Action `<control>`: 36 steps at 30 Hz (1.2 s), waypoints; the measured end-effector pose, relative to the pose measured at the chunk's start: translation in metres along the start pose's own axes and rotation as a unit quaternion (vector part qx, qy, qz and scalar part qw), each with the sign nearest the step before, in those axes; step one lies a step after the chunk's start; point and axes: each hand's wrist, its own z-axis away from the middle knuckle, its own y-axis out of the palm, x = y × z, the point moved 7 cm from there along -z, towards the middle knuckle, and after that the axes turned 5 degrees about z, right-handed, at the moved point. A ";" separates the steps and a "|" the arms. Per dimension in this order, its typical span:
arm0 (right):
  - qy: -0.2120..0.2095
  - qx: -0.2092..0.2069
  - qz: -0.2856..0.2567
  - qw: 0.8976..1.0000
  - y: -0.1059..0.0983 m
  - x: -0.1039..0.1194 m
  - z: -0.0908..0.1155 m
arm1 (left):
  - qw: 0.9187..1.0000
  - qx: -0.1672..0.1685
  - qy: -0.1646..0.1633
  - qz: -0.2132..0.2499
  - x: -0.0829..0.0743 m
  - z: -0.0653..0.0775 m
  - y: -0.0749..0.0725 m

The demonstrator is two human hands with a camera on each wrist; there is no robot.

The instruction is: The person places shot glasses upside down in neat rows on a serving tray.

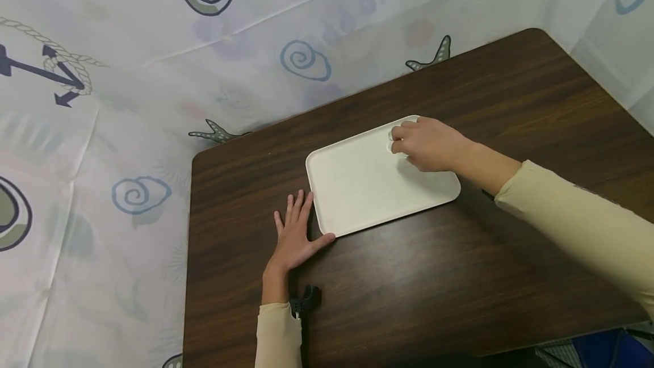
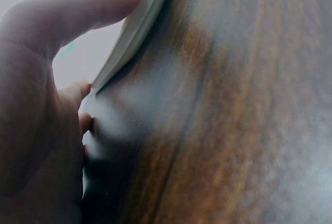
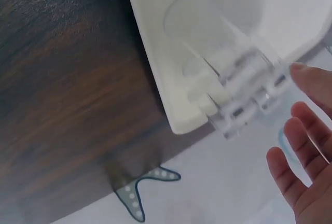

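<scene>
A white rectangular tray (image 1: pixel 357 186) with a raised rim lies at a slant on the dark wood table. My left hand (image 1: pixel 294 243) is at its near left corner, fingers spread along the short side. The left thumb (image 2: pixel 104 9) rests on the tray's rim in the left wrist view. Over the tray's far right part, my right hand (image 1: pixel 431 143) bends its fingers around small clear see-through pieces (image 3: pixel 244 79). Their glossy thick ends show close to the right fingertips (image 3: pixel 282 162) in the right wrist view. Much of them is hidden by the hand in the head view.
The dark wood table (image 1: pixel 409 277) has rounded far corners. Behind it and to the left hangs a pale curtain (image 1: pixel 245 61) printed with shells, starfish and an anchor. Something blue (image 1: pixel 613 348) lies below the near right edge. A black wrist mount (image 1: pixel 306 300) sits at the left wrist.
</scene>
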 end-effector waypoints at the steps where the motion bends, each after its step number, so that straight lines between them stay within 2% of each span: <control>1: 0.004 -0.003 -0.007 1.000 -0.005 -0.002 0.003 | 1.000 0.001 0.000 0.000 0.000 0.000 0.000; 7: 0.044 -0.037 -0.045 0.997 -0.038 -0.021 0.026 | 1.000 0.002 0.000 0.003 -0.001 -0.001 0.001; 11: 0.087 -0.060 -0.065 0.992 -0.057 -0.038 0.055 | 1.000 0.002 0.002 0.005 -0.002 0.000 0.001; 13: 0.118 -0.050 -0.072 0.989 -0.062 -0.047 0.074 | 1.000 0.000 0.003 0.005 -0.002 0.000 0.001; 15: 0.154 -0.023 -0.078 0.985 -0.061 -0.055 0.093 | 1.000 -0.001 0.004 0.003 -0.002 0.000 0.001; 19: 0.222 0.040 -0.103 0.969 -0.047 -0.067 0.132 | 1.000 -0.004 0.004 -0.001 -0.002 -0.001 0.000; 23: 0.260 0.071 -0.140 0.953 -0.022 -0.072 0.169 | 1.000 -0.001 0.004 0.001 -0.001 -0.001 0.000; 28: 0.278 0.101 -0.208 0.932 0.010 -0.069 0.208 | 1.000 0.001 0.005 0.003 -0.001 0.000 0.001; 32: 0.286 0.112 -0.252 0.918 0.030 -0.061 0.228 | 1.000 -0.001 0.006 0.004 -0.002 0.001 0.000; 36: 0.285 0.102 -0.269 0.914 0.044 -0.051 0.237 | 1.000 -0.005 0.007 0.005 -0.003 0.000 0.000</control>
